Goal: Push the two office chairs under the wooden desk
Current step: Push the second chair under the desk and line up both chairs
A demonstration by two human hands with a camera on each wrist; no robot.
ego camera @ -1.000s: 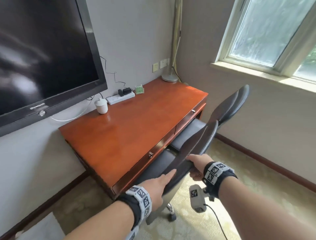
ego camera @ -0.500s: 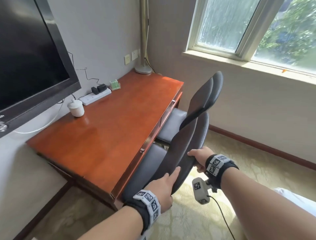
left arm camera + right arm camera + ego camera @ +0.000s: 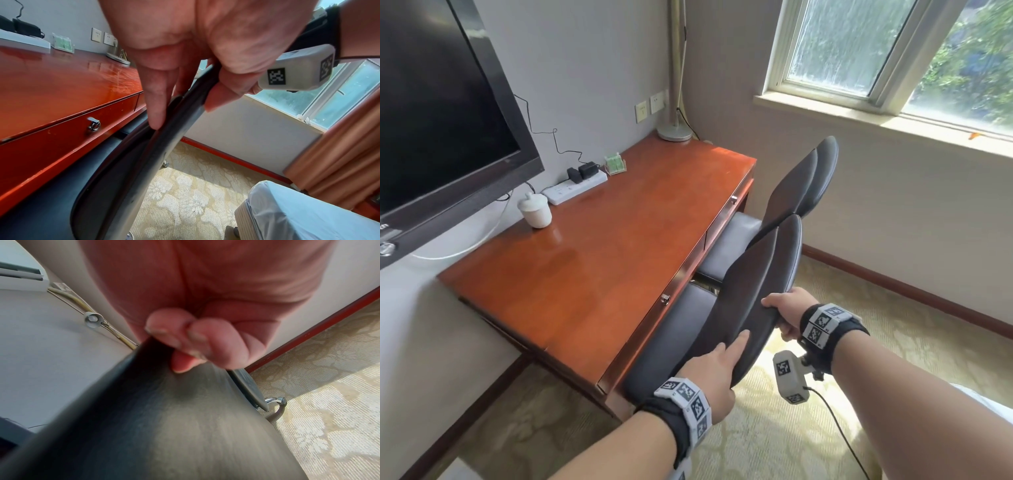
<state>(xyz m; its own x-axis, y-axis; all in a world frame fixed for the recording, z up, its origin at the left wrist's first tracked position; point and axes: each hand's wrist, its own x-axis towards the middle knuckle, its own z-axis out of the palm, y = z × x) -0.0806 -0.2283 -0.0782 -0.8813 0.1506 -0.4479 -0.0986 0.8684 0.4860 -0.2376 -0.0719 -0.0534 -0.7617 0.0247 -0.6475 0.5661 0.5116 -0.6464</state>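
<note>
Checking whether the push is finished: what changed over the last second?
Little visibly changed beyond the head view swinging right. Both hands, left hand and right hand, hold the near chair backrest as before; its seat sits partly under the wooden desk, beside the far chair.

Item count, located relative to the wooden desk (image 3: pixel 592 260):

- Office chairs: two, a near chair (image 3: pixel 753 291) and a far chair (image 3: pixel 798 185), both at the desk's front edge.
- Hands: two, the left hand (image 3: pixel 709 380) and right hand (image 3: pixel 787 308), both on the near chair.
- Lidded cups: one (image 3: pixel 534 212), on the desk.
- Power strips: one (image 3: pixel 575 186), on the desk.
- Drawer pulls: two (image 3: pixel 665 298), on the desk front.
</note>
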